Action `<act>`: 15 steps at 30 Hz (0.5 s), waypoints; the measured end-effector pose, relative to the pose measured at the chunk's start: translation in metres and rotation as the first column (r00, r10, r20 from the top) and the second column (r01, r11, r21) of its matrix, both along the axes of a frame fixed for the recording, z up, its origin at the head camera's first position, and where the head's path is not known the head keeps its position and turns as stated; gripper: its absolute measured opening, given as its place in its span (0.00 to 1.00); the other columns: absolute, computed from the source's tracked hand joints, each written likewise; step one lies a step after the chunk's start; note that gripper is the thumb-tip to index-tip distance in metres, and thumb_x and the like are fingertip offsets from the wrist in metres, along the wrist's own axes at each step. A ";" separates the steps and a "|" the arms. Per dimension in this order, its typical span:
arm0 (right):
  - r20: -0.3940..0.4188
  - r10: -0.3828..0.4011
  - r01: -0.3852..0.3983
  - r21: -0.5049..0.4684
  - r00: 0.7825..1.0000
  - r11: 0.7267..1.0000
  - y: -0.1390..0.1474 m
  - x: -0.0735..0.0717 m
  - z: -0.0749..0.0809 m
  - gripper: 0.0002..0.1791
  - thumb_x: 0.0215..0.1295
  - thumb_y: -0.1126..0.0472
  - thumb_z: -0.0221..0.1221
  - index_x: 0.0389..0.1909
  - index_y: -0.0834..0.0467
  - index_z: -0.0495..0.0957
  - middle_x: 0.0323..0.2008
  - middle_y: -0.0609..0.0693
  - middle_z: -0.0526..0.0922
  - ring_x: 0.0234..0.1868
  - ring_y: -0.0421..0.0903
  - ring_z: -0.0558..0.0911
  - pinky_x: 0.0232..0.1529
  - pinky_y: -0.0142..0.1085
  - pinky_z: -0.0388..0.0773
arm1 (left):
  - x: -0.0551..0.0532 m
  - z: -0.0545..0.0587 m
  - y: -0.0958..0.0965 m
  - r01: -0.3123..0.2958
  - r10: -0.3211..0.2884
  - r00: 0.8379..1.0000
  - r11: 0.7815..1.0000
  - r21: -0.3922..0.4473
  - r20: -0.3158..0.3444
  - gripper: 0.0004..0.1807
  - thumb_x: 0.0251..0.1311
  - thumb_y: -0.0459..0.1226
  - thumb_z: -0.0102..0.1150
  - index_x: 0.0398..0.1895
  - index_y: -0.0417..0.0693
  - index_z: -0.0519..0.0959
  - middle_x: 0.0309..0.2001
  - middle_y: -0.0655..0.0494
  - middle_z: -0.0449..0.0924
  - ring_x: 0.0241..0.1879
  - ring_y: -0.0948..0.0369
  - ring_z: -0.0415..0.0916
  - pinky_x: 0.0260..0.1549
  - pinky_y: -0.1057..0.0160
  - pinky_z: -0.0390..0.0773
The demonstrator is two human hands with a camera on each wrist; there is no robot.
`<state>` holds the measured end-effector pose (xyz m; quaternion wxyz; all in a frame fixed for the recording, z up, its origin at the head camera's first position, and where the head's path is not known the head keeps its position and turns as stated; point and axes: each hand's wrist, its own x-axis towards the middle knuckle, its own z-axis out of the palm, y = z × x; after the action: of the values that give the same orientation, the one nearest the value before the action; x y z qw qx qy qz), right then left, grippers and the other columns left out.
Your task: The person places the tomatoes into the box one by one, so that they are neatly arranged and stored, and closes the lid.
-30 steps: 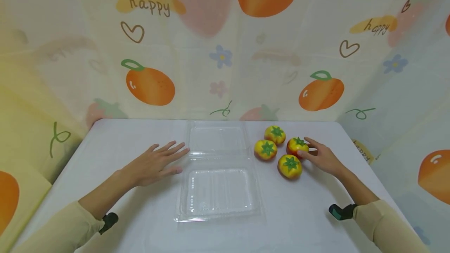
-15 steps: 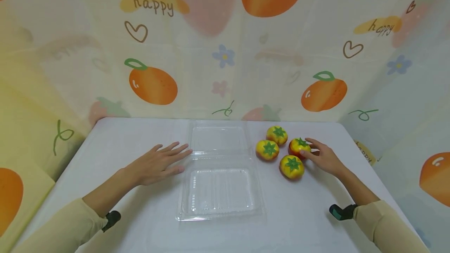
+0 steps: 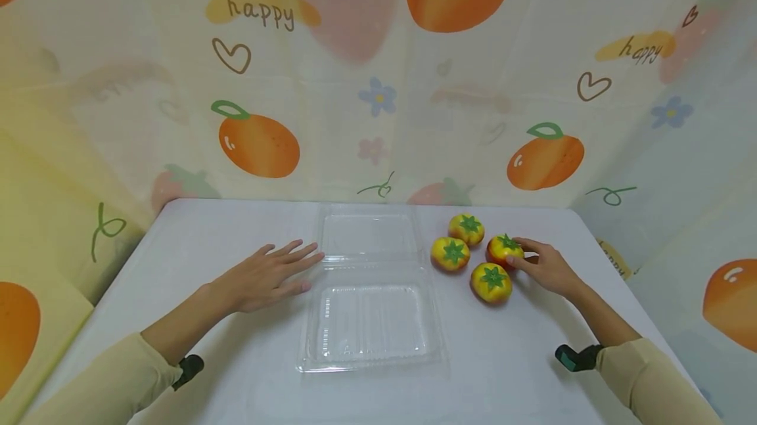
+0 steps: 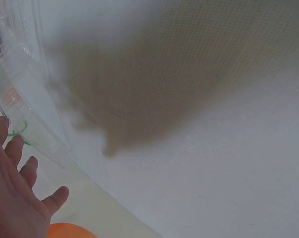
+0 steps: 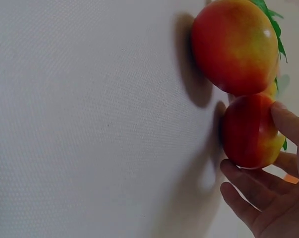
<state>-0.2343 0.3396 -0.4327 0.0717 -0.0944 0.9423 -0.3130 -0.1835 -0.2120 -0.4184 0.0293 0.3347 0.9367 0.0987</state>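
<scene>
My right hand (image 3: 544,268) holds the rightmost red-and-yellow tomato (image 3: 504,250) between thumb and fingers at its right side. Seen from the right wrist, the thumb presses near the top of this tomato (image 5: 251,131) and fingertips reach its underside. More tomatoes with green star-shaped tops stand close by: one in front (image 3: 491,284), one to the left (image 3: 450,254) and one at the back (image 3: 466,229). My left hand (image 3: 266,278) is spread, palm down, its fingertips right at the left edge of a clear plastic clamshell box (image 3: 372,364).
The clamshell box lies unfolded mid-table, its lid (image 3: 368,234) toward the back and its ribbed tray toward the front. A white cloth covers the table (image 3: 508,372). Behind it hangs a fruit-patterned curtain (image 3: 331,110), with more cloth at both sides.
</scene>
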 end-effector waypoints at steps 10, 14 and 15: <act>0.008 0.002 -0.003 0.020 1.000 1.000 -0.004 -0.001 0.010 0.37 0.72 0.47 0.58 0.69 0.70 0.64 0.64 0.71 0.71 0.56 0.66 0.77 0.54 0.53 0.80 | 0.000 0.002 -0.001 0.004 -0.004 1.000 1.000 -0.002 0.005 0.33 0.73 0.56 0.46 0.77 0.57 0.60 0.76 0.54 0.58 0.75 0.46 0.52 0.67 0.33 0.56; -0.004 0.011 -0.011 0.033 1.000 0.999 -0.001 0.000 0.019 0.36 0.72 0.49 0.59 0.69 0.70 0.64 0.63 0.71 0.71 0.56 0.67 0.77 0.52 0.52 0.81 | 0.000 0.002 0.000 0.012 -0.012 1.000 1.000 -0.017 0.005 0.33 0.73 0.56 0.46 0.77 0.56 0.60 0.76 0.54 0.58 0.75 0.46 0.52 0.67 0.33 0.55; -0.006 0.015 -0.015 0.036 1.000 0.999 -0.001 0.000 0.021 0.36 0.72 0.49 0.59 0.69 0.70 0.64 0.63 0.71 0.71 0.56 0.67 0.77 0.51 0.51 0.81 | -0.001 0.002 0.000 0.012 -0.012 1.000 1.000 -0.022 0.006 0.33 0.73 0.56 0.46 0.77 0.56 0.60 0.76 0.54 0.58 0.75 0.46 0.52 0.67 0.33 0.55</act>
<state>-0.2340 0.3388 -0.4116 0.0726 -0.1013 0.9473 -0.2950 -0.1842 -0.2122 -0.4164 0.0365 0.3398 0.9355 0.0892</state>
